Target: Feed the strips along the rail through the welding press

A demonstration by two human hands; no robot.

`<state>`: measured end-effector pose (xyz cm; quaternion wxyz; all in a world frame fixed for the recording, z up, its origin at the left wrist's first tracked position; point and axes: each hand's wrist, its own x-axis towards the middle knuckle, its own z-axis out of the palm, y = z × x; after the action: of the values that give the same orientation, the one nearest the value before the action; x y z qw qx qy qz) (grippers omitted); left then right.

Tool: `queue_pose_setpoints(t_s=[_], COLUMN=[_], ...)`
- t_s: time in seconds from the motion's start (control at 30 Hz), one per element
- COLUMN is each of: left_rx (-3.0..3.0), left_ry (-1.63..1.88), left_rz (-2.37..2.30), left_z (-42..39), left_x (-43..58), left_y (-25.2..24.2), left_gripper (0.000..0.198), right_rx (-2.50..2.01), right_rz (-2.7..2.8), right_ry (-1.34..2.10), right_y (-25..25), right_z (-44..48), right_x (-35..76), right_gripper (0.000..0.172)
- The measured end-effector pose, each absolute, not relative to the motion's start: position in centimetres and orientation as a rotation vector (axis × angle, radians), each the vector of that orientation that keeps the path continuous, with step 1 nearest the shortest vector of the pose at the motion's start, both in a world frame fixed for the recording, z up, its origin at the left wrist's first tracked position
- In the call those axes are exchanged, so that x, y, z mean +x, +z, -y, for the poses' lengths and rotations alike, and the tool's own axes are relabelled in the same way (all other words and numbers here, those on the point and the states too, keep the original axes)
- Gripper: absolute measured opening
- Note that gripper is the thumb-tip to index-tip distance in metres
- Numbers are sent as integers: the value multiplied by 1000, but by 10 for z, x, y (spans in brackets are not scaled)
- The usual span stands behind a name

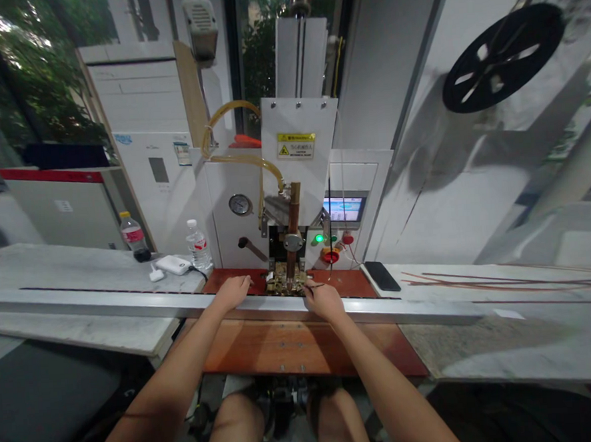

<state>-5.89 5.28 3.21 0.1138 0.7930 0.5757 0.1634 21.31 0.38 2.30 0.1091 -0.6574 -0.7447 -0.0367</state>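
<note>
My left hand (233,292) rests on the red-brown work plate (347,283) just left of the brass fixture (283,282) under the machine's copper electrode (293,238); its fingers are curled, and I see nothing in them. My right hand (322,299) sits just right of the fixture, fingers pinched on a thin dark wire (315,286) pointing toward the fixture. Both forearms reach over the aluminium rail (130,303).
A white welding machine (298,141) with a gauge, green lamp and red button stands behind. A phone (381,276) and thin copper wires (504,281) lie right. Two water bottles (197,243) and a white charger (173,264) lie left. A black reel (503,56) hangs upper right.
</note>
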Motion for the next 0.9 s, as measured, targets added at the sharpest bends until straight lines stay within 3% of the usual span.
queue_pose_setpoints(t_s=[0.47,0.9], left_rx=[2371,2324], left_ry=[114,126], left_rz=[-2018,-2108], left_z=[-34,-32], left_x=[-62,-57], left_y=[22,23], left_gripper=[53,50], right_rx=[-1919,-1907], right_rz=[2198,2193], right_ry=[-146,-158], right_y=[22,23], right_z=[-4,-2], right_x=[214,213], right_gripper=[38,36])
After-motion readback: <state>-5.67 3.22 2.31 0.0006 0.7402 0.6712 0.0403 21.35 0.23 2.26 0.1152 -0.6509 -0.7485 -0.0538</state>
